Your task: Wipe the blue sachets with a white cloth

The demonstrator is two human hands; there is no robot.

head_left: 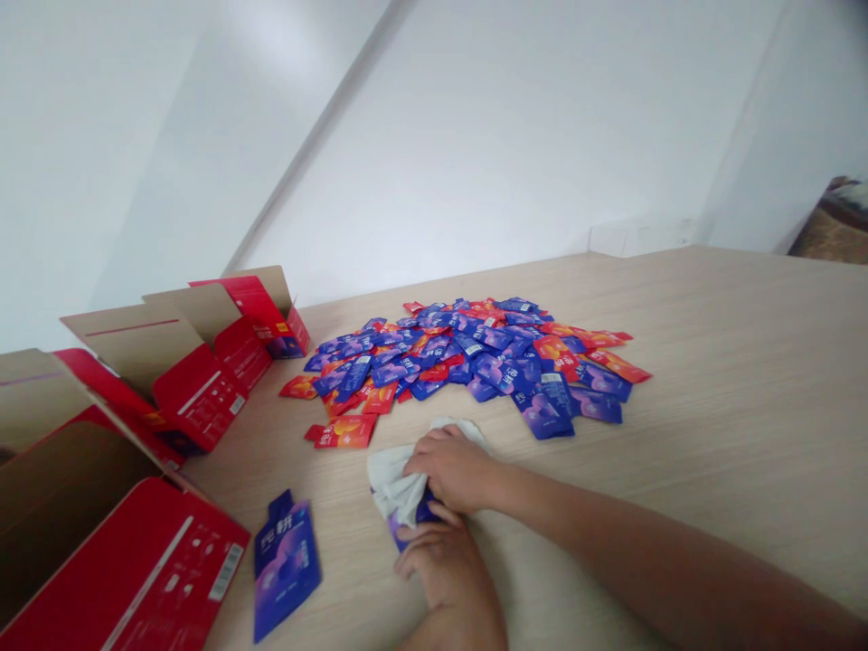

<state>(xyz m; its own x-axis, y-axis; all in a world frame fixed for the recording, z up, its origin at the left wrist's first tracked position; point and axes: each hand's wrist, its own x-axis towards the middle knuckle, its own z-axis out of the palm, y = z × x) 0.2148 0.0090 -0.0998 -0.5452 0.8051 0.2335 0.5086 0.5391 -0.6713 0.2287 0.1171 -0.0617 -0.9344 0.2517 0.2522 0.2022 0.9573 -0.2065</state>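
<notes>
In front of me a blue-purple pouch (400, 533) lies on the table, mostly covered by a whitish cloth (397, 479). My right hand (454, 466) presses the cloth down onto the pouch with bent fingers gripping the fabric. Closer to me, my left hand (440, 561) holds the near end of the same pouch, fingers curled at its edge. To the left, a separate blue-purple pouch (286, 570) with white lettering lies flat. Beyond the hands spreads a heap of blue-purple and red-orange pouches (440, 353).
Several open red cardboard boxes (196, 398) stand in a row along the left, flaps raised. A small white box (641, 237) sits against the white wall (508, 136) at the back of the wooden table (732, 362). Something brown (831, 226) shows at the far right.
</notes>
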